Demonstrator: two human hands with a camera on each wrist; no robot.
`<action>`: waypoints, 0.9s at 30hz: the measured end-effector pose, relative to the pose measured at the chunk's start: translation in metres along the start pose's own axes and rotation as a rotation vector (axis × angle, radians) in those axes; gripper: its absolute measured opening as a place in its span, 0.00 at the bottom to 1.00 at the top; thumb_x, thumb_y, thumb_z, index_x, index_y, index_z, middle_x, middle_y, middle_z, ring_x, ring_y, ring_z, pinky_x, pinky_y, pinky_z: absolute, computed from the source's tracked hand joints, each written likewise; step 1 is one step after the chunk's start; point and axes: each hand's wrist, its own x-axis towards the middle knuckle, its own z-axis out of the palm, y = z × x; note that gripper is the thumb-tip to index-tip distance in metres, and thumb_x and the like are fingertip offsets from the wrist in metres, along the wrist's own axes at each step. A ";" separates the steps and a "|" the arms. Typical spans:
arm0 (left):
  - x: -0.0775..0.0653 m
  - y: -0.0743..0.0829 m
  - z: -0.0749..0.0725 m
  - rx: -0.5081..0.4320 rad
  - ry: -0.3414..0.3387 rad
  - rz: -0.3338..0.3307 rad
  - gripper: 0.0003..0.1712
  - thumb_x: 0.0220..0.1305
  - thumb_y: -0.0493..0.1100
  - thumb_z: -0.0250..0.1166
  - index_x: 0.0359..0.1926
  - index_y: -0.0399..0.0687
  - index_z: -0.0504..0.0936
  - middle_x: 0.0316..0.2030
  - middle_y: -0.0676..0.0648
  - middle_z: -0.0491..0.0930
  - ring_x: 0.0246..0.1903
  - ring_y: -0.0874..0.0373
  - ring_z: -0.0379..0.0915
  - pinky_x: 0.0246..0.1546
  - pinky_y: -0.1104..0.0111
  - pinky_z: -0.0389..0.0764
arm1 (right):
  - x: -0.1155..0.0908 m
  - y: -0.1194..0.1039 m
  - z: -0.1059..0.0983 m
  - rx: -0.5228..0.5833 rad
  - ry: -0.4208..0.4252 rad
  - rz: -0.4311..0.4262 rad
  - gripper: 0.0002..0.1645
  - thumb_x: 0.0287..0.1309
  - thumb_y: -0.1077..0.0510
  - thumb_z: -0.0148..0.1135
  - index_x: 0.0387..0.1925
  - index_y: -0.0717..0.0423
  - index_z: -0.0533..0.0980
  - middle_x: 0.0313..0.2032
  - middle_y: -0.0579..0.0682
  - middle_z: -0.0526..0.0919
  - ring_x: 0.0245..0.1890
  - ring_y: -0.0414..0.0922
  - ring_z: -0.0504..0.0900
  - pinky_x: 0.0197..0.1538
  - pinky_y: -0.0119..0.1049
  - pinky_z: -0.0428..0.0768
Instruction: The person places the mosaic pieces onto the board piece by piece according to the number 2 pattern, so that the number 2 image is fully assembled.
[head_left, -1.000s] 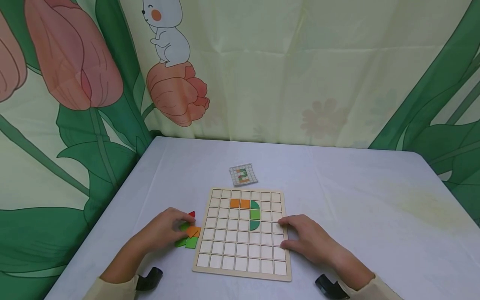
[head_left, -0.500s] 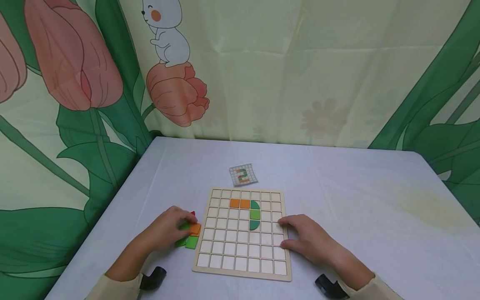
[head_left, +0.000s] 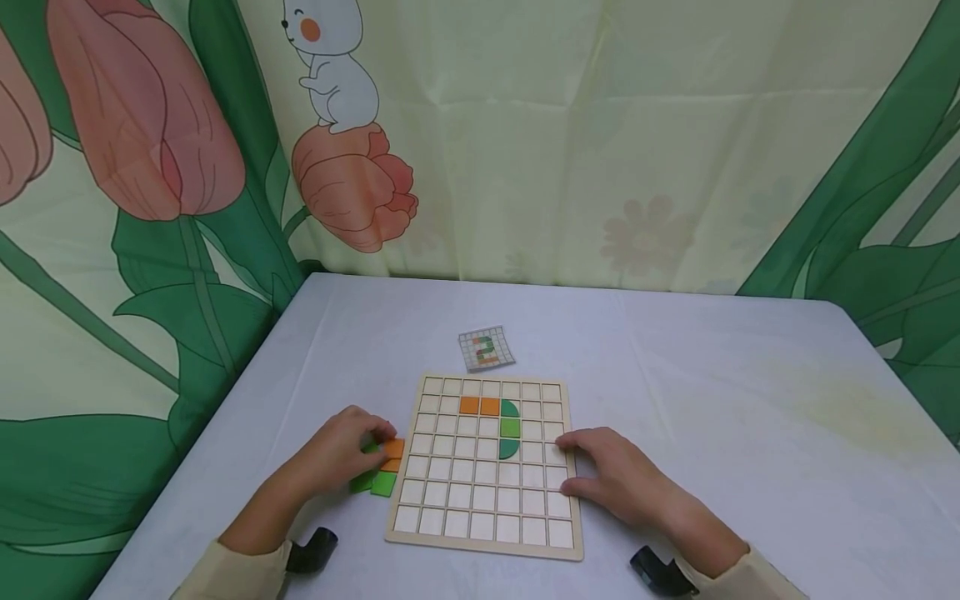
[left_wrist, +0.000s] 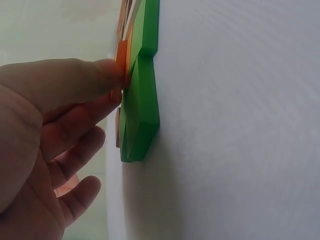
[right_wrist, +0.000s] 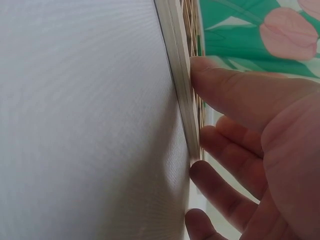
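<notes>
My left hand [head_left: 345, 450] pinches an orange square tile [head_left: 393, 448] between thumb and forefinger, beside the left edge of a wooden grid board [head_left: 450, 546]. In the left wrist view, the thumb tip lies on the orange tile [left_wrist: 121, 55], just above thick green tiles [left_wrist: 145, 95]. Another orange tile [head_left: 391, 465] and a green square [head_left: 383, 483] lie below it in the head view, partly overlapped. My right hand [head_left: 618, 475] rests with thumb and fingertips on the board's right edge, fingers apart. On the board sit two orange squares [head_left: 480, 406], a green square [head_left: 510, 427] and two dark green rounded pieces [head_left: 509, 408].
Behind the board lies a small printed card [head_left: 487, 348] showing a coloured grid pattern. A white cloth [head_left: 712, 400] covers the table. A printed curtain [head_left: 562, 150] with flowers hangs at its back.
My left hand has moved slightly up and right, and the orange tile in its fingers has shifted upward off the other one. A red piece seen earlier is now hidden. My right hand stays put.
</notes>
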 end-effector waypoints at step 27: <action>0.021 0.035 0.015 -0.067 -0.006 0.144 0.11 0.57 0.41 0.76 0.42 0.52 0.88 0.40 0.57 0.78 0.47 0.58 0.70 0.49 0.59 0.76 | 0.000 0.000 -0.001 -0.002 0.004 -0.003 0.30 0.52 0.53 0.76 0.57 0.53 0.78 0.56 0.48 0.79 0.61 0.54 0.73 0.64 0.53 0.69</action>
